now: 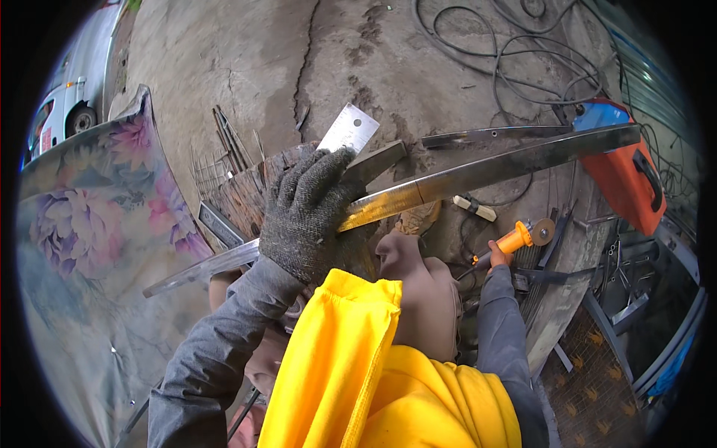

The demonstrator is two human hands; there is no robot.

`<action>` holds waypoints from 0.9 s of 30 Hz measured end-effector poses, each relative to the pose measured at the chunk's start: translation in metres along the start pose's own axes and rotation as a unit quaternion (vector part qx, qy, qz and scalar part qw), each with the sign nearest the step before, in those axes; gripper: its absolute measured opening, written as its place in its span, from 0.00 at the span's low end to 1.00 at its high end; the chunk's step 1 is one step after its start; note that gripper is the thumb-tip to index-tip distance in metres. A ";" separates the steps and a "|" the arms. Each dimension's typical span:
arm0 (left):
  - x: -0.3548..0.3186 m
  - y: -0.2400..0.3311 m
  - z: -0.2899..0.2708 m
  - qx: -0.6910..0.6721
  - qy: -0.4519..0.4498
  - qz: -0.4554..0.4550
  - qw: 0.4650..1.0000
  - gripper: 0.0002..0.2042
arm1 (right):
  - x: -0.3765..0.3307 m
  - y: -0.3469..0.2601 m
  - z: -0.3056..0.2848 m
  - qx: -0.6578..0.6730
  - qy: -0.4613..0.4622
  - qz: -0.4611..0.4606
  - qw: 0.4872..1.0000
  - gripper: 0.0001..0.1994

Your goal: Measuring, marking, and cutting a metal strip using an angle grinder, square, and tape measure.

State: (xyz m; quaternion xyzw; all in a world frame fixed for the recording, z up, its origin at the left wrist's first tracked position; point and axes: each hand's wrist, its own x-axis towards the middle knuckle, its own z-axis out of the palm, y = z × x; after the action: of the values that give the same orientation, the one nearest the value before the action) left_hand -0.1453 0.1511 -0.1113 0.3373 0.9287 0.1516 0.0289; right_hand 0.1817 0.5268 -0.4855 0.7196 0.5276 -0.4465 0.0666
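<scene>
My left hand (308, 213), in a dark knit glove, presses down on a long curved flat steel bar (478, 170) and on a steel square ruler (349, 128) lying across it. The bar runs from lower left to upper right over a worn wooden block (243, 196). My right hand (497, 256) grips the orange handle of an angle grinder (523, 236), held low to the right, apart from the bar. Grey sleeves and a yellow garment (373, 373) fill the lower middle.
An orange and blue welding machine (624, 175) stands at the right with black cables (515, 52) looped over the concrete ground. A flower-patterned sheet (89, 224) lies at the left, a white vehicle (71, 97) beyond it. Thin rods (230, 143), a second bar (493, 136) and wire mesh (590, 381) lie around.
</scene>
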 end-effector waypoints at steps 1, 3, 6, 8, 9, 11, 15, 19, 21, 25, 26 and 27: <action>-0.001 0.000 -0.002 0.004 -0.007 0.000 1.000 0.29 | -0.002 -0.002 -0.004 -0.008 0.000 -0.016 1.000 0.36; 0.000 0.001 -0.003 -0.008 0.001 -0.002 1.000 0.28 | -0.001 -0.016 -0.013 0.024 -0.008 -0.020 0.999 0.29; -0.001 0.004 -0.007 -0.010 -0.005 -0.016 1.000 0.28 | -0.024 -0.046 -0.031 0.114 -0.119 0.043 0.985 0.19; -0.001 0.008 -0.002 -0.023 -0.010 -0.022 0.999 0.27 | -0.045 -0.059 -0.057 0.162 -0.223 0.085 0.958 0.16; 0.001 0.008 0.003 -0.033 0.000 -0.017 0.999 0.28 | -0.056 -0.061 -0.071 0.167 -0.217 0.075 0.959 0.16; -0.002 0.007 0.004 -0.033 0.013 -0.012 0.999 0.29 | -0.109 -0.076 -0.083 0.200 -0.205 0.074 0.955 0.22; -0.010 -0.006 0.003 -0.059 0.010 -0.016 0.998 0.30 | -0.212 -0.106 -0.128 0.234 -0.131 -0.162 0.950 0.26; -0.009 -0.008 0.004 -0.058 0.024 0.024 0.998 0.27 | -0.317 -0.163 -0.174 0.299 -0.068 -0.353 0.884 0.33; -0.007 -0.004 0.000 -0.065 0.020 0.012 0.998 0.26 | -0.344 -0.190 -0.207 0.153 -0.170 -0.370 0.900 0.32; -0.012 -0.009 0.009 -0.059 0.059 0.028 0.996 0.27 | -0.388 -0.216 -0.216 0.196 -0.187 -0.310 0.911 0.23; -0.013 -0.010 0.013 -0.043 0.065 0.035 0.996 0.27 | -0.399 -0.215 -0.212 0.203 -0.171 -0.313 0.912 0.21; -0.014 -0.011 0.018 -0.027 0.070 0.041 0.996 0.27 | -0.412 -0.213 -0.209 0.234 -0.159 -0.316 0.905 0.20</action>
State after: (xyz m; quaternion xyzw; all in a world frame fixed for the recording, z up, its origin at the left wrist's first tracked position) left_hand -0.1386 0.1390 -0.1325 0.3626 0.9094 0.2010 -0.0338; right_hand 0.1087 0.4487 0.0119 0.4291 0.5901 -0.6636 -0.1653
